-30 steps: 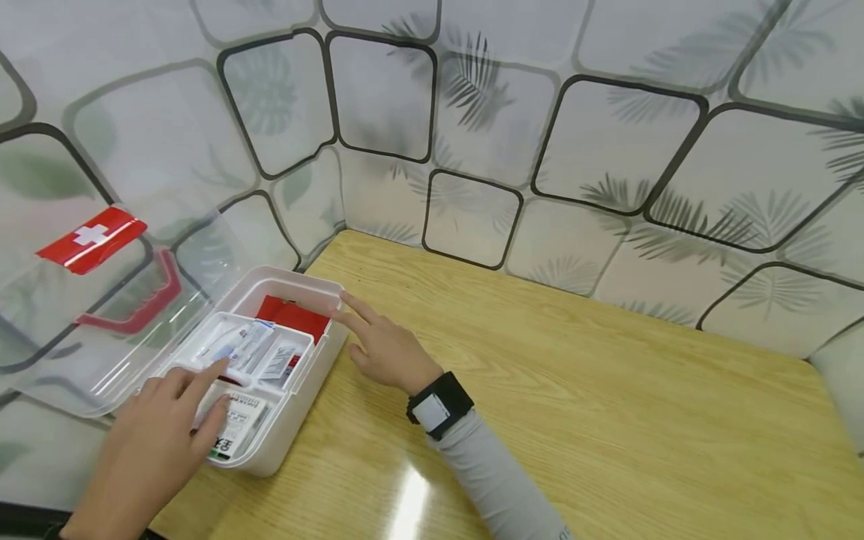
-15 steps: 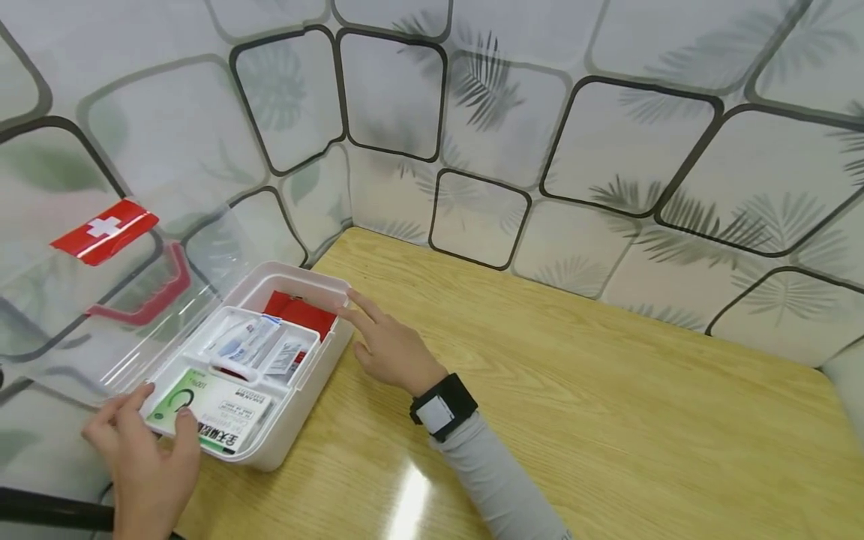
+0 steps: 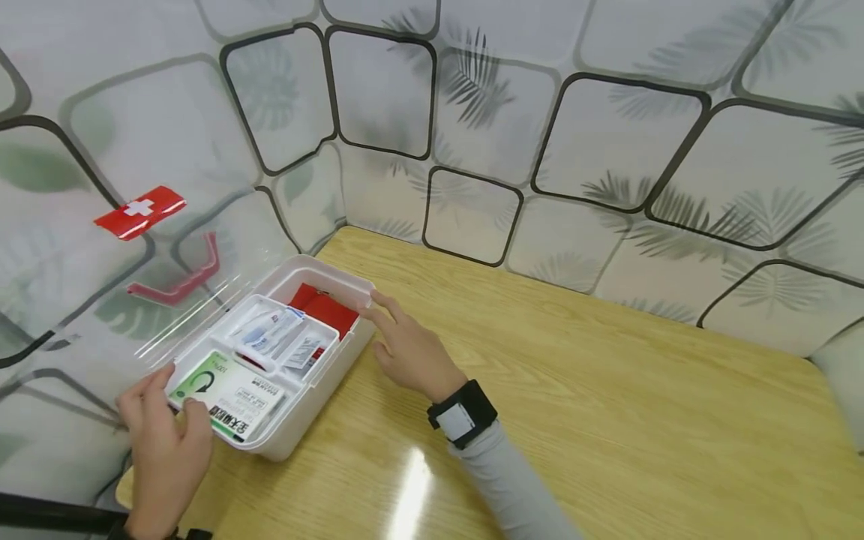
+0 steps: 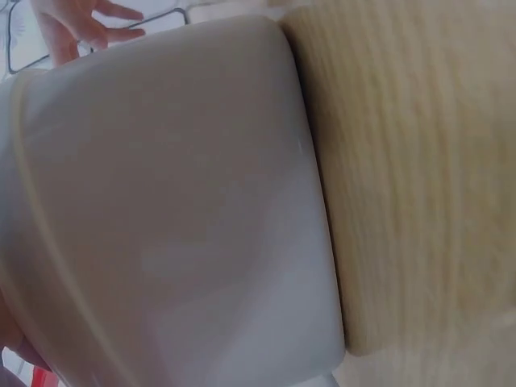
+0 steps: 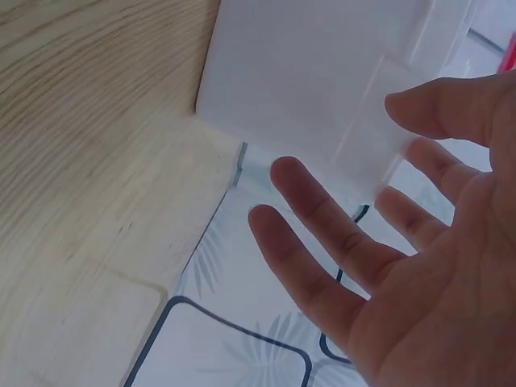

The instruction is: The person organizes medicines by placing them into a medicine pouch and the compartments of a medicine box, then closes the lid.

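Note:
An open white first-aid box stands on the table, its clear lid folded back with a red cross label and pink handle. My left hand holds its near left corner, thumb over the rim and fingers outside; the left wrist view shows mostly the box's end wall. At the far right corner, my right hand touches the rim with extended fingers, spread apart in the right wrist view. Inside are a green-and-white carton, a white tray holding small packets, and a red pouch.
The wooden table extends to the right of the box. A patterned wall covering runs along the back and left, close behind the lid. A dark bar crosses the lower left.
My left hand has gone from above the carton to the box's near left corner, uncovering the carton. Box and lid have shifted right. My right hand, still at the far corner, has moved with them.

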Available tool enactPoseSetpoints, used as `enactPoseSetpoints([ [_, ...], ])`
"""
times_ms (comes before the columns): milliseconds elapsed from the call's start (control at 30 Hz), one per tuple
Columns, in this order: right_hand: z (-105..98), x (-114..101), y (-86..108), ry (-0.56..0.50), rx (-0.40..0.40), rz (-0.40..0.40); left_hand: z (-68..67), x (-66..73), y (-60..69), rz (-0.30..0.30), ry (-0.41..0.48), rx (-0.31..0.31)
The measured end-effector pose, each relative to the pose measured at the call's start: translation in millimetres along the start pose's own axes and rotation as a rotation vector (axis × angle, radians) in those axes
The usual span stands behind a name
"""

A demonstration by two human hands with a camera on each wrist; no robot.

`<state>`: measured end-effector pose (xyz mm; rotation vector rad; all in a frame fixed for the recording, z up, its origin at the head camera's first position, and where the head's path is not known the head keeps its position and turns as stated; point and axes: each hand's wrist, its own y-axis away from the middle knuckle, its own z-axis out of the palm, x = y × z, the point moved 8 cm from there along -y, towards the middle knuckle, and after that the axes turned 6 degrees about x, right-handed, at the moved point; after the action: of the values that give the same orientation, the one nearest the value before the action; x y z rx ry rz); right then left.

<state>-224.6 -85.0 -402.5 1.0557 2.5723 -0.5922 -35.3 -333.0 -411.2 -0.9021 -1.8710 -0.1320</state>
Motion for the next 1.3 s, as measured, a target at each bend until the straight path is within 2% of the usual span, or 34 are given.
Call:
enactPoseSetpoints([
  [167, -14.0, 13.6, 13.3, 0.023, 0.062, 0.023, 16.0, 9.7, -5.3, 0.027, -0.007, -0.061],
  [267, -23.8, 23.6, 22.4, 0.05, 0.086, 0.044, 27.4, 15.9, -7.6, 0.053, -0.007, -0.12],
  [433, -38.4, 41.2, 38.3, 0.064, 0.101, 0.097, 47.1, 27.6, -10.1, 0.115, -0.011, -0.234],
  [600, -47.7, 52.7, 52.8, 0.057, 0.121, 0.124, 60.0, 35.9, -9.5, 0.143, 0.01, -0.308],
  [767, -53.7, 60.1, 64.2, 0.069, 0.139, 0.138, 70.8, 40.0, -6.7, 0.143, 0.017, -0.325],
  [933, -60.8, 64.5, 75.9, 0.069, 0.153, 0.155, 82.6, 40.6, -3.6, 0.097, 0.04, -0.345],
  [1033, -65.3, 67.8, 84.3, 0.076, 0.165, 0.165, 91.4, 42.4, -2.8, 0.087, 0.08, -0.358],
  [1133, -71.1, 72.0, 95.0, 0.09, 0.183, 0.18, 102.4, 46.5, -2.5, 0.102, 0.143, -0.381],
  [1200, -77.1, 73.2, 102.1, 0.103, 0.206, 0.181, 110.4, 49.4, -2.9, 0.111, 0.192, -0.406],
  [1300, -87.8, 74.1, 113.4, 0.113, 0.244, 0.168, 121.8, 53.2, -4.8, 0.118, 0.22, -0.448],
])
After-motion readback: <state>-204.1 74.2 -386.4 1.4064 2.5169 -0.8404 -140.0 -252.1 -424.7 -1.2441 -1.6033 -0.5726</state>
